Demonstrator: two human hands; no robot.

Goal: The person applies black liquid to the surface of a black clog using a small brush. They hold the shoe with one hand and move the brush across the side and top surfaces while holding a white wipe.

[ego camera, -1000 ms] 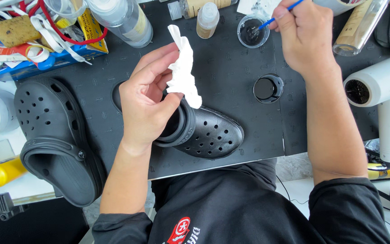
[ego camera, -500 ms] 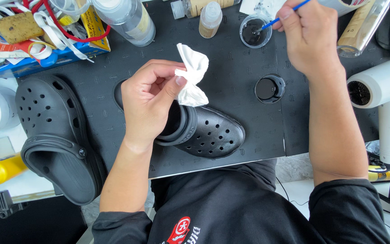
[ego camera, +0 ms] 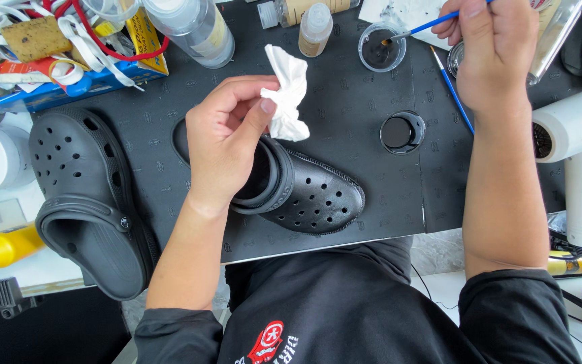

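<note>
Left hand [ego camera: 227, 138] pinching white tissue [ego camera: 288, 94] above black clog [ego camera: 304, 192], right hand [ego camera: 490, 50] dipping blue brush [ego camera: 426, 27]

Left hand [ego camera: 227, 145] hides the clog's [ego camera: 304, 195] heel; brush [ego camera: 426, 27] handle end is cut off

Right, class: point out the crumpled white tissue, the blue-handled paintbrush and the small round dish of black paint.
crumpled white tissue [ego camera: 289, 94], head view, on its middle folds.
blue-handled paintbrush [ego camera: 432, 25], head view, on the blue handle.
small round dish of black paint [ego camera: 380, 48], head view, on the dark paint inside.
</note>
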